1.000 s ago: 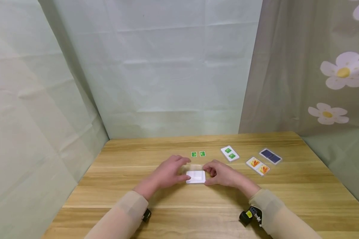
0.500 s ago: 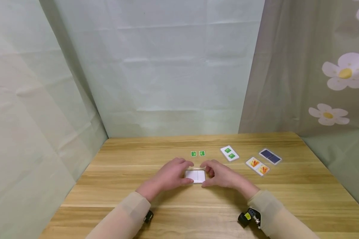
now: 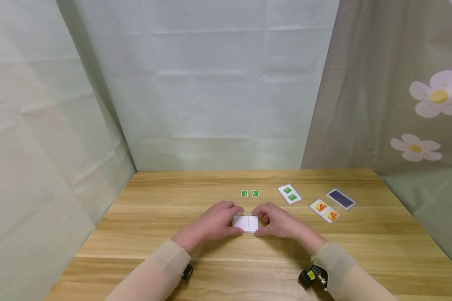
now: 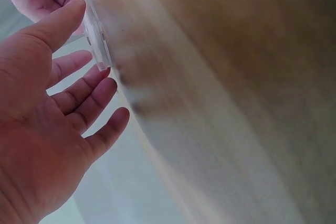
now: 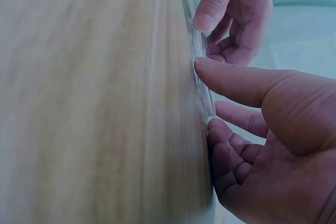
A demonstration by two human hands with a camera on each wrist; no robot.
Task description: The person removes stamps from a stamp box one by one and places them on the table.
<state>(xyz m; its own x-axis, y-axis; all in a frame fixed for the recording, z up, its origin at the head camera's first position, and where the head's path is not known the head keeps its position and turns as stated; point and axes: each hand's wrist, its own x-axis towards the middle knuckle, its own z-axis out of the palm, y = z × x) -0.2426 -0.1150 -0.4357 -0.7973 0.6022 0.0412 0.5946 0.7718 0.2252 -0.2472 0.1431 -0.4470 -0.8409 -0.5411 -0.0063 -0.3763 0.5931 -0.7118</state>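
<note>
A flat, clear plastic case (image 3: 245,223) with a white inside split by a thin line lies on the table between both hands. My left hand (image 3: 214,222) holds its left end, thumb on the near edge and fingers at the far edge. From the other end my right hand (image 3: 280,221) pinches it the same way, with its outer fingers curled in. Seen edge-on in the left wrist view, the case (image 4: 93,30) shows two thin see-through layers. In the right wrist view, the thumb presses the rim of the case (image 5: 203,85).
Two small green picture squares (image 3: 250,193) lie behind the case. To the right are a case with two green pictures (image 3: 289,194), one with orange food pictures (image 3: 324,210) and one with dark blue panels (image 3: 340,198). Curtains hang behind the wooden table (image 3: 154,196).
A clear cover, first offset behind the white piece, has come down and lines up over it. Both hands have drawn slightly closer along its ends. The other cases have stayed put.
</note>
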